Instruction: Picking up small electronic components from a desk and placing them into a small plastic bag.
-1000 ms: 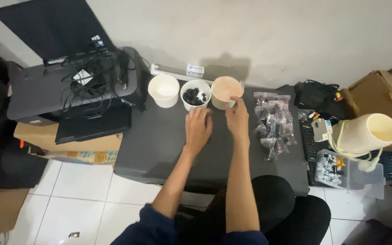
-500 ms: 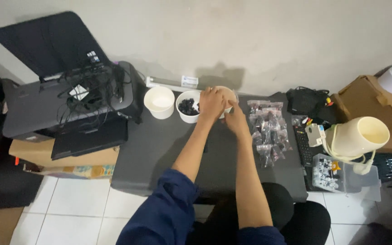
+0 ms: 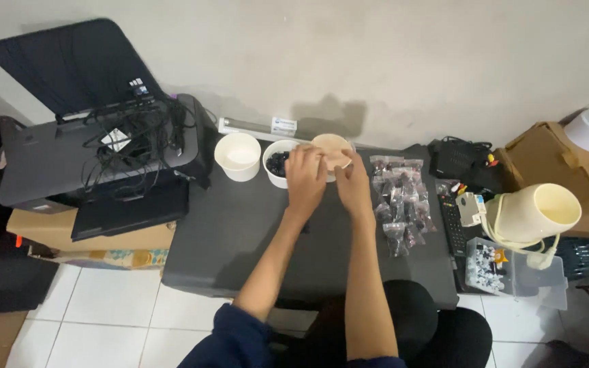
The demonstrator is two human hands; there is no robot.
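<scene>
Both hands meet at the far edge of the dark grey tabletop (image 3: pixel 240 238), over a tan paper cup (image 3: pixel 330 151) that stands just right of a white cup of small dark pieces (image 3: pixel 277 163). The left hand (image 3: pixel 306 178) lies with its fingers curled over the near left rim of the tan cup, touching it; whether it truly grips the cup or only rests on it cannot be told from this angle. The right hand (image 3: pixel 354 185) sits just beside it, on the cup's near right side, fingers bent toward the rim; its hold is equally unclear. The two hands nearly touch each other.

Left of the filled cup stands an empty white cup (image 3: pixel 238 156), so the three cups form a row along the far edge. To the right of the hands lies a cluster of small clear bags of dark pieces (image 3: pixel 398 201), spread on the tabletop. Farther right are a black remote control (image 3: pixel 450 225), a cream-coloured lamp (image 3: pixel 532 215) lying on its side and a clear plastic box of small parts (image 3: pixel 489 267). At the far left a black printer (image 3: pixel 76 160) carries a tangle of black cables (image 3: pixel 134 140).
</scene>
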